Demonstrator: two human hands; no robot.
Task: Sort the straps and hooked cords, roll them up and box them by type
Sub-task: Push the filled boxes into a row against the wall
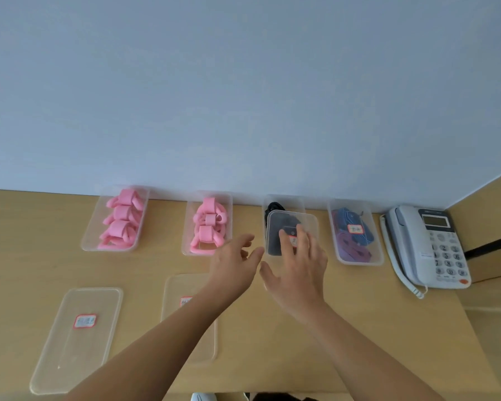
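Observation:
Four clear boxes line the wall. Two on the left hold pink rolled straps [121,224] [209,227]. The third box [268,206] holds black straps, and a clear lid [275,227] lies askew on it. My right hand [298,266] presses flat fingers on that lid. My left hand [235,261] hovers just left of it, fingers spread, holding nothing. The fourth box [356,235] holds blue and purple cords under a labelled lid.
Two loose clear lids with red labels lie on the near table, one at the left [78,337] and one [174,299] partly under my left forearm. A white desk telephone [428,244] stands at the far right beside a wooden side panel.

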